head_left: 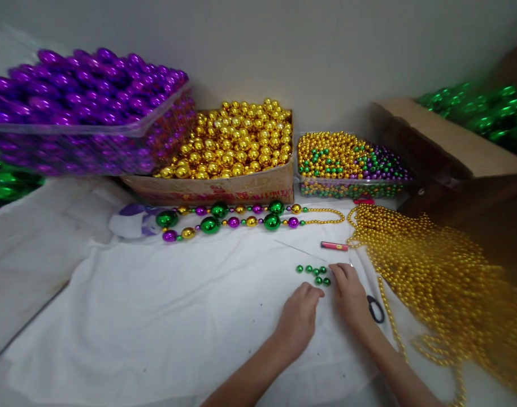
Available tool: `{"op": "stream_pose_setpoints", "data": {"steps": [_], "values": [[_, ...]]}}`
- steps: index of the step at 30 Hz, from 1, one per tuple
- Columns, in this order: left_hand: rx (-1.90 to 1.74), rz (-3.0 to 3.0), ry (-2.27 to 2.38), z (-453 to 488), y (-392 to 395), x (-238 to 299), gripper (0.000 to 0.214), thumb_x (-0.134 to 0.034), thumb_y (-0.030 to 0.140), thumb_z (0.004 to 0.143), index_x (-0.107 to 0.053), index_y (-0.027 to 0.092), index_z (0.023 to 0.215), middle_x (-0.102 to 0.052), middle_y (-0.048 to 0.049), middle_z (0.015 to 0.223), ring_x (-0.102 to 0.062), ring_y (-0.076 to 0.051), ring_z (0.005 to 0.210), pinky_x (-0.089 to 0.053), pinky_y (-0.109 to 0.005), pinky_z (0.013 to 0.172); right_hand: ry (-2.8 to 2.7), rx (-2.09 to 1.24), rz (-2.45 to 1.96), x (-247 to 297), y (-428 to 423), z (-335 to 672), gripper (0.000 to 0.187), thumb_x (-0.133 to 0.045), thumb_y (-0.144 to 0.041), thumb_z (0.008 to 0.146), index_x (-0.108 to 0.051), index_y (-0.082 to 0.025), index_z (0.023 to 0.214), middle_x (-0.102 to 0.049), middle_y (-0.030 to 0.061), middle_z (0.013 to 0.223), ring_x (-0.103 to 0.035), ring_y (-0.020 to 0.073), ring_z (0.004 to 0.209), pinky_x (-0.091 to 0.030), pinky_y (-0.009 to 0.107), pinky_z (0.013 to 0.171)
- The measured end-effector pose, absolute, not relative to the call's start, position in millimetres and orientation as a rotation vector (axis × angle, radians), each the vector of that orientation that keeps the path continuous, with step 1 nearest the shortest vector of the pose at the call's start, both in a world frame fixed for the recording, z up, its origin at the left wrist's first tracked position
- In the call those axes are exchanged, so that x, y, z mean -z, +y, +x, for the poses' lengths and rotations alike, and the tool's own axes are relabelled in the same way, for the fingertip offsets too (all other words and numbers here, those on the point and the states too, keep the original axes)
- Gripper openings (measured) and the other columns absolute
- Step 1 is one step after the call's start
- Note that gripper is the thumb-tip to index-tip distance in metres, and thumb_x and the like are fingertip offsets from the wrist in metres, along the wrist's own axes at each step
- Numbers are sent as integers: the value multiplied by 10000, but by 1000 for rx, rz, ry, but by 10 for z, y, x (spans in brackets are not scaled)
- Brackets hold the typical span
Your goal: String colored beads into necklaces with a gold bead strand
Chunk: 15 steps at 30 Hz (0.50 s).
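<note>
Small green beads (316, 272) are clustered on the white cloth (177, 328) beside the left hand (298, 316) and right hand (349, 294). The fingers of these 2 are partly curled; whether anything is gripped cannot be told.

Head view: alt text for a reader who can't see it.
A person's left hand and right hand are close to small green beads on a white cloth. Behind are a multicolored necklace, purple beads, large gold beads and mixed beads; gold strands heap at right.
</note>
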State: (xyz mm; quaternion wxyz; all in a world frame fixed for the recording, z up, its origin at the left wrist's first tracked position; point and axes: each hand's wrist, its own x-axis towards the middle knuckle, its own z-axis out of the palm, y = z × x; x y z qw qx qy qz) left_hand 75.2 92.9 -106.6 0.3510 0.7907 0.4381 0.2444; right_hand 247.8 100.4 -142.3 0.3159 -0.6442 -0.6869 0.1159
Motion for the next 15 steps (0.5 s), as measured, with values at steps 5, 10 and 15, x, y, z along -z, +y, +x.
{"op": "stream_pose_setpoints", "data": {"steps": [5, 10, 15], "values": [[-457, 2669, 994, 849, 941, 1197, 119, -468, 137, 900, -577, 167, 936, -568, -63, 932, -515, -205, 845, -469, -313, 698, -1902, -142, -1752, 1440, 1131, 2474, 387, -411, -48, 805, -555, -167, 1143, -534, 148, 1128, -467, 285, 1057, -450, 443, 868], [-690, 2892, 959, 911, 1067, 1407, 84, -551, 195, 870, -542, 163, 793, -559, -49, 888, -522, -193, 827, -450, -306, 689, -1944, 0, -1696, 1497, 1134, 2495, 351, -438, -57, 789, -595, -179, 1078, -595, 148, 1068, -516, 307, 958, -458, 470, 755], [-974, 2992, 957, 975, 1159, 1623, 135, -607, 191, 820, -534, 162, 710, -562, -55, 819, -539, -175, 769, -388, -274, 590, -1858, -171, -1548, 1381, 1182, 2705, 343, -563, -208, 799, -609, -303, 1125, -625, 84, 1112, -555, 312, 1013, -459, 517, 830]]}}
